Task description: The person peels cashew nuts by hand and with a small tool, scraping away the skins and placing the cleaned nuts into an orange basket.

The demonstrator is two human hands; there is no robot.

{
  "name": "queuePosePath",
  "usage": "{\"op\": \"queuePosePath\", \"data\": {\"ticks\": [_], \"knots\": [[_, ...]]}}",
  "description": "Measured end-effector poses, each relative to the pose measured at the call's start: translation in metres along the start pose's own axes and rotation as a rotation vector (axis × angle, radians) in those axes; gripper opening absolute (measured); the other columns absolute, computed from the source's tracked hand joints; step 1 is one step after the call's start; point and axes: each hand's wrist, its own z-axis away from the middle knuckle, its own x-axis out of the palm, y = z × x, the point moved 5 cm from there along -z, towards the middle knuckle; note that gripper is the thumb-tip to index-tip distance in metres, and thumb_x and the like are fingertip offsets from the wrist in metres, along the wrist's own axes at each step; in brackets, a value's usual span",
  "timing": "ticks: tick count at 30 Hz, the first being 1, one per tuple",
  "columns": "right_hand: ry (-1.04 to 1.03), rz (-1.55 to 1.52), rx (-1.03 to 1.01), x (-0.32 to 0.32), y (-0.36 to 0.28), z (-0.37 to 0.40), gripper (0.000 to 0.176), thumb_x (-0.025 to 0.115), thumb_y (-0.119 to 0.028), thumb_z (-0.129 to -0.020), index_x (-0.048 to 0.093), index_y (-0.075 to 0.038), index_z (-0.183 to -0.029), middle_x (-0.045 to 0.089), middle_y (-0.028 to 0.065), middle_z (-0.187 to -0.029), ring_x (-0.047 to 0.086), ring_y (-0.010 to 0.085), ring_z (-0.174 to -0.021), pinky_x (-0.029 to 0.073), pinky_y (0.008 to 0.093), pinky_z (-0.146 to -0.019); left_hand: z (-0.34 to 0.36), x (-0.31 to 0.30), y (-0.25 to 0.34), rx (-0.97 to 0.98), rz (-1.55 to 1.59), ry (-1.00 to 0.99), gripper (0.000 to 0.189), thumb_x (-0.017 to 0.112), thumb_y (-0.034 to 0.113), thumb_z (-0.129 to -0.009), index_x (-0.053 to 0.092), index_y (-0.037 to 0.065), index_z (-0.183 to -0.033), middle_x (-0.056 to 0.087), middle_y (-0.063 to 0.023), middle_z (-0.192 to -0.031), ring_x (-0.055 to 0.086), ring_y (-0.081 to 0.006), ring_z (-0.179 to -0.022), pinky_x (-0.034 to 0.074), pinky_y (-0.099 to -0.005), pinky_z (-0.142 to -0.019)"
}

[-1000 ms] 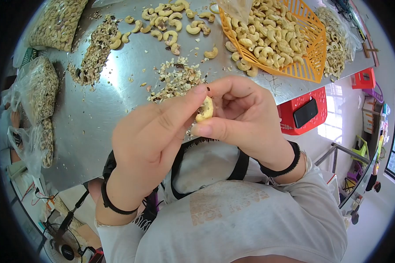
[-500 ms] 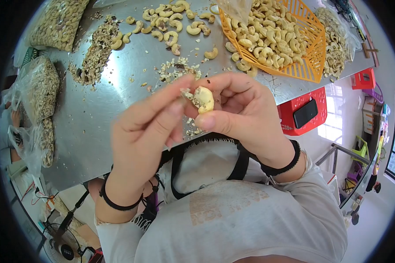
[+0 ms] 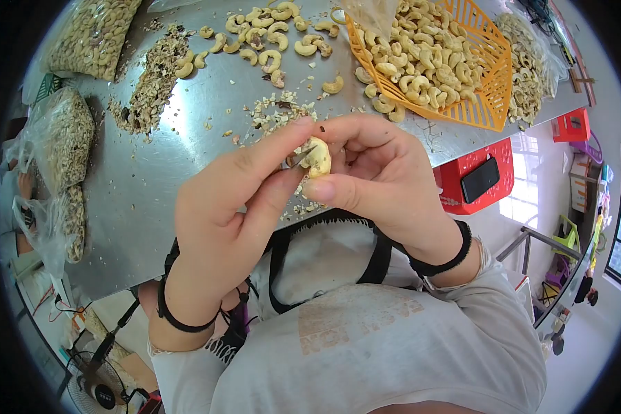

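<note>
Cashew (image 3: 319,161) clamped at tip of right grip (image 3: 378,174), left grip (image 3: 236,185) pinching blade (image 3: 299,159) against it

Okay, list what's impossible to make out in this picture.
Head view:
- Held cashew: one side hidden by the right hand.
- Grey sliver at the left hand: too small to identify, partly covered by fingers.
- Orange basket: bottom hidden by nuts, far end cut off by the top edge.
</note>
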Motion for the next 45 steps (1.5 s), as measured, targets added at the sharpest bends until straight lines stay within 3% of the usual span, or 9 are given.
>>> {"op": "queuePosePath", "data": {"ticks": [4,11,13,16,20,32,38,44,45], "knots": [[0.008,0.031,-0.026,0.000,0.002,0.000,0.034,0.068,-0.007,-0.067,0.052,0.004,-0.094,0.054,-0.0002,-0.076,0.044,0.0021,-0.063,0.038,0.0154,-0.056,-0.001,0.000,0.007,0.219,-0.281,0.043,0.037,0.055,-0.007,-0.067,0.057,0.006,-0.102,0.059,-0.0114,-0.086,0.056,-0.0194,-0.068,0.044,-0.0242,-0.057],[0.016,0.028,-0.030,0.002,0.002,0.000,0.033,0.067,-0.007,-0.068,0.052,0.004,-0.096,0.053,-0.0005,-0.076,0.044,0.0025,-0.064,0.038,0.0162,-0.056,0.003,0.003,0.005,0.264,-0.320,0.110,0.034,0.053,-0.006,-0.069,0.057,0.005,-0.101,0.059,-0.0096,-0.082,0.053,-0.0174,-0.062,0.043,-0.0235,-0.055],[-0.001,0.023,-0.024,0.004,0.000,0.001,0.033,0.066,-0.007,-0.069,0.052,0.004,-0.096,0.053,-0.0006,-0.077,0.044,0.0026,-0.064,0.038,0.0162,-0.057,0.004,0.002,-0.005,0.040,0.047,0.133,0.030,0.052,-0.005,-0.074,0.057,0.004,-0.102,0.060,-0.0078,-0.085,0.051,-0.0124,-0.061,0.042,-0.0219,-0.056],[-0.037,0.021,-0.021,0.002,0.002,0.001,0.034,0.065,-0.007,-0.069,0.051,0.004,-0.098,0.053,-0.0008,-0.078,0.044,0.0028,-0.065,0.038,0.0161,-0.058,0.006,0.000,-0.011,-0.234,0.205,0.045,0.027,0.051,-0.003,-0.077,0.056,0.003,-0.102,0.060,-0.0068,-0.089,0.052,-0.0096,-0.067,0.041,-0.0202,-0.061],[-0.040,-0.018,-0.002,0.003,0.000,0.001,0.036,0.065,-0.008,-0.070,0.050,0.004,-0.102,0.052,-0.0008,-0.080,0.043,0.0032,-0.068,0.037,0.0163,-0.060,0.005,-0.003,-0.011,-0.231,0.179,0.025,0.029,0.052,-0.002,-0.076,0.055,0.003,-0.104,0.060,-0.0064,-0.092,0.054,-0.0101,-0.072,0.041,-0.0201,-0.064],[-0.044,0.105,-0.036,-0.002,0.000,0.001,0.035,0.065,-0.007,-0.069,0.052,0.004,-0.099,0.052,-0.0009,-0.078,0.043,0.0040,-0.067,0.038,0.0171,-0.059,-0.001,-0.002,-0.004,-0.064,0.035,-0.036,0.034,0.055,-0.003,-0.071,0.055,0.006,-0.105,0.060,-0.0084,-0.085,0.056,-0.0150,-0.069,0.042,-0.0229,-0.060],[-0.090,0.214,-0.087,-0.003,-0.005,0.000,0.034,0.065,-0.008,-0.068,0.052,0.004,-0.097,0.052,-0.0001,-0.076,0.044,0.0048,-0.065,0.038,0.0179,-0.059,-0.001,-0.002,0.004,0.221,-0.288,0.010,0.037,0.056,-0.006,-0.067,0.058,0.008,-0.101,0.060,-0.0097,-0.079,0.056,-0.0169,-0.065,0.043,-0.0239,-0.054],[-0.094,0.167,-0.119,-0.004,-0.005,0.001,0.034,0.065,-0.007,-0.068,0.052,0.003,-0.098,0.053,0.0000,-0.077,0.044,0.0048,-0.065,0.039,0.0181,-0.060,0.001,-0.001,-0.001,-0.049,0.153,-0.022,0.029,0.052,-0.004,-0.074,0.058,0.006,-0.101,0.061,-0.0069,-0.078,0.054,-0.0113,-0.062,0.043,-0.0206,-0.054],[-0.093,0.167,-0.120,-0.004,-0.004,0.001,0.034,0.065,-0.007,-0.068,0.052,0.003,-0.098,0.053,0.0000,-0.077,0.044,0.0048,-0.065,0.039,0.0181,-0.060,0.002,-0.002,-0.007,-0.252,0.294,-0.036,0.027,0.051,-0.002,-0.076,0.058,0.005,-0.101,0.060,-0.0061,-0.079,0.054,-0.0102,-0.065,0.043,-0.0201,-0.056]]}}
